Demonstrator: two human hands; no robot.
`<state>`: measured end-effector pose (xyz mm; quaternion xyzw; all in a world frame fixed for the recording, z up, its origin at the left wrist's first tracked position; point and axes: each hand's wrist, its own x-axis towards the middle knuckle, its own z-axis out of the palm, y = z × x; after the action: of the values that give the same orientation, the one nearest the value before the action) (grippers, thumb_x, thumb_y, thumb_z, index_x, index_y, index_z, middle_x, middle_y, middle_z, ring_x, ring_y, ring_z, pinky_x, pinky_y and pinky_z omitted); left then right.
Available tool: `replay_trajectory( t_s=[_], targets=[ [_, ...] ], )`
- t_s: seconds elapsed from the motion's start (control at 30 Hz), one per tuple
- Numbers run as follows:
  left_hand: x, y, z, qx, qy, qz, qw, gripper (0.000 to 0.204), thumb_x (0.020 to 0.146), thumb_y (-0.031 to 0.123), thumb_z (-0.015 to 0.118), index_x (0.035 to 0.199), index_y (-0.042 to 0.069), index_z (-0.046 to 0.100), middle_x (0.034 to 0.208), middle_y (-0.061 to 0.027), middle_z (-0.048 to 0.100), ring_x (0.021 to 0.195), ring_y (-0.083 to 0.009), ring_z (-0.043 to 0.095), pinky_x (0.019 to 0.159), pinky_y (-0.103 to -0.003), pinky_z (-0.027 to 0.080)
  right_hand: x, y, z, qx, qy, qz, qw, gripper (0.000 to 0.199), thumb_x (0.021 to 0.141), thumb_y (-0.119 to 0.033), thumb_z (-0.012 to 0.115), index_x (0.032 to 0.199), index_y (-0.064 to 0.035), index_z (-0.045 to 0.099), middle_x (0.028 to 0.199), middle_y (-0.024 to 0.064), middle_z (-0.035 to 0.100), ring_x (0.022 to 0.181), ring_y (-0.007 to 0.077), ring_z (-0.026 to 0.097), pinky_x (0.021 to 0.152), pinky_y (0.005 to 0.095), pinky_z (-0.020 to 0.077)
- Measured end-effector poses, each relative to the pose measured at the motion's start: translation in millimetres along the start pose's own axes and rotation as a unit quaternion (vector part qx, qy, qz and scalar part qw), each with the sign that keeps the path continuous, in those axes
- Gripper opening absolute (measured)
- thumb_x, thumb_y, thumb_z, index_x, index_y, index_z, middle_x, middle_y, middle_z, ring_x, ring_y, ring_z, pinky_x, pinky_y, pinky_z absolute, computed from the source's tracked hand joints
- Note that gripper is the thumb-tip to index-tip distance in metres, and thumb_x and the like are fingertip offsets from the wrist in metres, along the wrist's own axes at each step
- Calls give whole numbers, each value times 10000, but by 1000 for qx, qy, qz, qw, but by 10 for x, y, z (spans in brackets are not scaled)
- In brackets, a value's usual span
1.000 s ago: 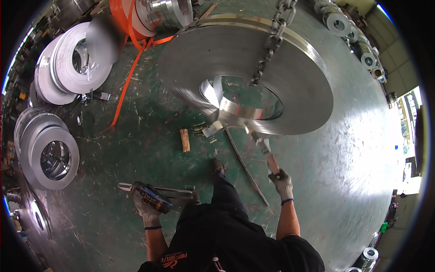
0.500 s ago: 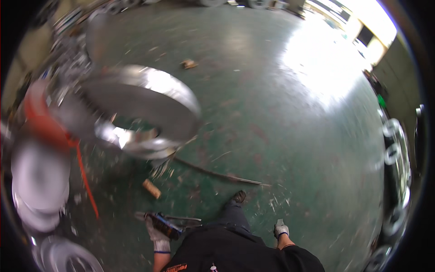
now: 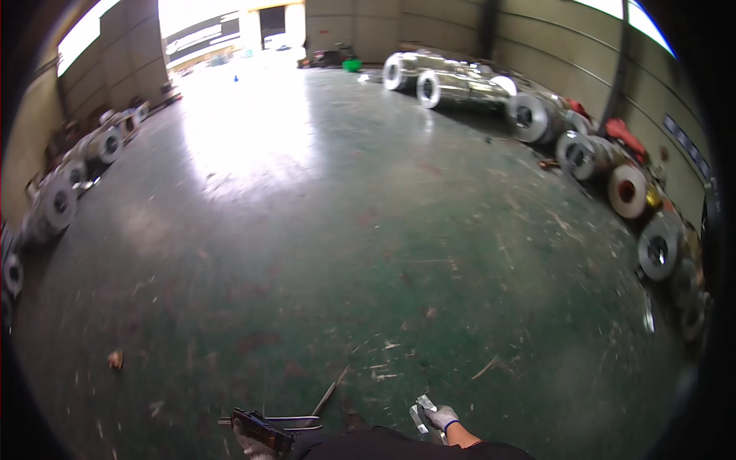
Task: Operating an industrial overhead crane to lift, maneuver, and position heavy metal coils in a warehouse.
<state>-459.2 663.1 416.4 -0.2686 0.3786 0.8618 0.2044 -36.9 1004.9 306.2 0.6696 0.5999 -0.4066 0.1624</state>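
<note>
At the bottom edge, left of my body, my gloved left hand [image 3: 251,445] is closed around a dark boxy hand tool [image 3: 262,431]. Two slim metal bars stick out of the tool to the right, and a short tip pokes out on its left. Most of that hand is hidden under the tool. My right hand [image 3: 442,418], in a white knit glove with a blue cuff edge, is held low to the right of my body. Its fingers are closed on small shiny metal strips [image 3: 419,418], whose ends jut out at the fingertips.
A thin strip [image 3: 331,392] lies on the green floor [image 3: 322,291] just ahead. Metal coils [image 3: 529,117] line the right wall, and more coils [image 3: 57,203] stand along the left. A crumpled brown scrap [image 3: 115,359] lies at left. Far off are a green tub [image 3: 352,66] and a bright doorway.
My view has swung right and up, away from the large coil and orange strap, toward the doorway. Both hands keep hold of their things; the strips in my right hand show more now.
</note>
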Motion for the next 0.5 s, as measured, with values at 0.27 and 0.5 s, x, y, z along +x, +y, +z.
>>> replay_trajectory(
  t_s=[0.27,0.5],
  targets=[
    [1111,-877,2441,158,-180,-112,964,385,875,510,708,1073,181,669,949,-52,708,853,-248,691,790,-426,589,-81,-1062,-677,161,254,-8,954,464,872,-507,703,1024,-71,750,974,177,754,958,349,725,843,442,548],
    [2433,-1680,3940,200,-273,-269,902,318,885,426,707,1081,179,663,914,-83,717,833,-284,709,760,-462,611,474,-1517,-188,264,229,148,925,462,964,-481,532,1001,-92,778,919,179,757,974,352,729,867,448,551]
  ],
)
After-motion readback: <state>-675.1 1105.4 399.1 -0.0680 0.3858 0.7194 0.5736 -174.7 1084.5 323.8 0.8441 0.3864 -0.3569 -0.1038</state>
